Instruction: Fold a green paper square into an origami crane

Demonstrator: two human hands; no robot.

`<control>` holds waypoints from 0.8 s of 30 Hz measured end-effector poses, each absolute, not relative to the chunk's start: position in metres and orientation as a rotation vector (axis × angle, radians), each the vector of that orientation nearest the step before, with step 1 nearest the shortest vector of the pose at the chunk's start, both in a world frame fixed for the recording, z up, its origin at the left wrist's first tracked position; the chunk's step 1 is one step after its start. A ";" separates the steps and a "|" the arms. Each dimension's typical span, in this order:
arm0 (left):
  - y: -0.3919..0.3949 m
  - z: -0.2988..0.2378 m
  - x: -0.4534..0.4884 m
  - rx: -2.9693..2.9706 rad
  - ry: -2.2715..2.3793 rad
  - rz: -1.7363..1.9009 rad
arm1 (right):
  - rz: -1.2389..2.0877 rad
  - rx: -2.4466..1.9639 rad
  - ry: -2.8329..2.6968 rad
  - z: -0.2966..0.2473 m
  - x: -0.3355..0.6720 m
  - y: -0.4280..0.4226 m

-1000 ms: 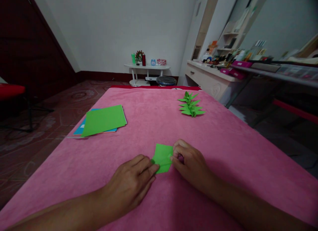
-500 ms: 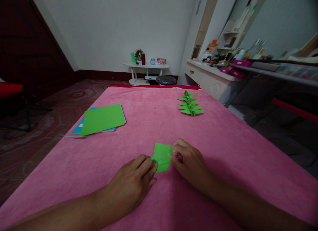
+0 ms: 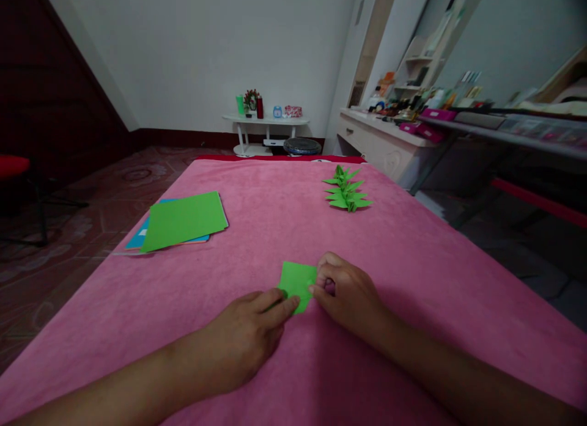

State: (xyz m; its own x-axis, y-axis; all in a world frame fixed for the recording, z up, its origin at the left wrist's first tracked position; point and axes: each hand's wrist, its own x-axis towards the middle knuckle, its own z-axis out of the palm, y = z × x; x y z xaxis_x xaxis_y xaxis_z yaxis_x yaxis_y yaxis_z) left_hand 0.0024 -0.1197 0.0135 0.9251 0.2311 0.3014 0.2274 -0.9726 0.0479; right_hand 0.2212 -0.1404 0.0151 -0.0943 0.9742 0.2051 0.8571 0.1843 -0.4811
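A small folded piece of green paper is held between my two hands, just above or on the pink cloth. My left hand pinches its lower left edge, the thumb lying on top. At the right edge, my right hand grips the paper between thumb and curled fingers. Farther off to the right stands a row of several folded green paper cranes. On the left lies a stack of green paper sheets, with blue showing underneath.
Beyond the cloth's far edge stands a white side table with a red bottle and small items. A white dresser crowded with bottles runs along the right. A red chair is at far left.
My left thumb has slid up and right over the lower part of the green paper. The right hand keeps its grip. The whole view has shifted slightly.
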 end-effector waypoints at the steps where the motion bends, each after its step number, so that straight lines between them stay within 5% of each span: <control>1: -0.119 0.014 0.002 3.065 0.346 0.489 | 0.340 -1.732 -1.989 0.015 0.222 -0.140; 17: -0.117 0.026 0.006 2.924 0.392 0.501 | 0.739 -1.595 -1.719 0.011 0.251 -0.114; 24: -0.120 0.022 0.004 2.869 0.512 0.573 | 0.619 -1.873 -1.993 0.037 0.237 -0.105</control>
State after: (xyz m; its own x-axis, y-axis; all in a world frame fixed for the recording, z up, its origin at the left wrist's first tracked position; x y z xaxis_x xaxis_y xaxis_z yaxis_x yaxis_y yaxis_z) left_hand 0.0038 -0.1198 0.0218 0.8671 0.3637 0.3405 0.2978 -0.9263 0.2310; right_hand 0.2372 -0.1051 0.0369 -0.0761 0.9958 -0.0514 0.8496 0.0378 -0.5260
